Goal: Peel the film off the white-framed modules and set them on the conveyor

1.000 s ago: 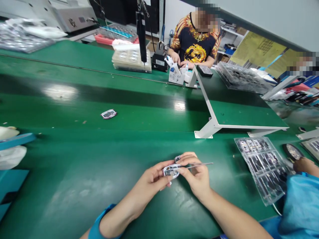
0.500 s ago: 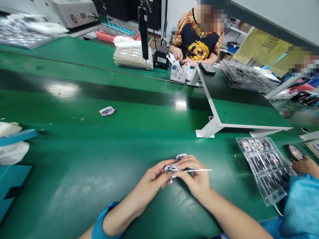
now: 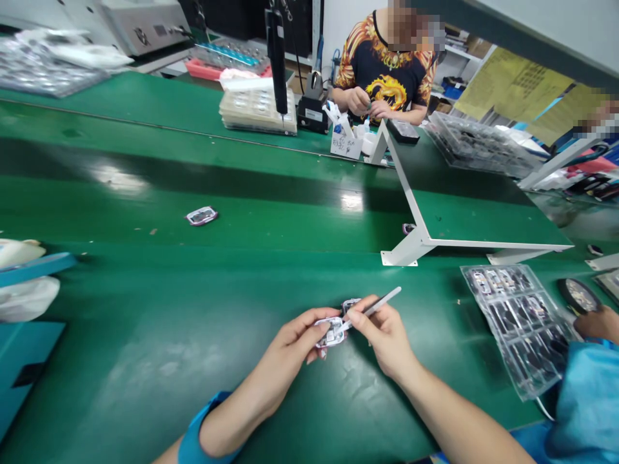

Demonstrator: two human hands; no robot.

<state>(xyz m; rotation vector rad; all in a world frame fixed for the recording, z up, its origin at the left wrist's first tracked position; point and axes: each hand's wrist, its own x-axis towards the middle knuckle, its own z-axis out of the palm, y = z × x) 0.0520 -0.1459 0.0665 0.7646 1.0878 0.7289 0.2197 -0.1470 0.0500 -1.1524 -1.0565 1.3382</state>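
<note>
My left hand (image 3: 294,336) pinches a small white-framed electronic part (image 3: 330,331) just above the green bench. My right hand (image 3: 382,335) grips metal tweezers (image 3: 374,307), their tips touching the part and their back end pointing up and to the right. A second small part (image 3: 349,303) lies on the bench just behind my fingers. Another similar part (image 3: 200,216) lies alone on the green conveyor belt, farther off to the left.
A clear blister tray (image 3: 517,322) of small parts lies at right, with a co-worker's hand (image 3: 599,322) and blue sleeve beside it. A white-framed raised shelf (image 3: 464,222) bridges the belt. Across it a person works near stacked trays (image 3: 256,113) and a hanging screwdriver (image 3: 276,58).
The tweezers have tilted from lying level to pointing up and right. My left hand has turned the part slightly, showing its face. The person opposite has raised both hands off the bench.
</note>
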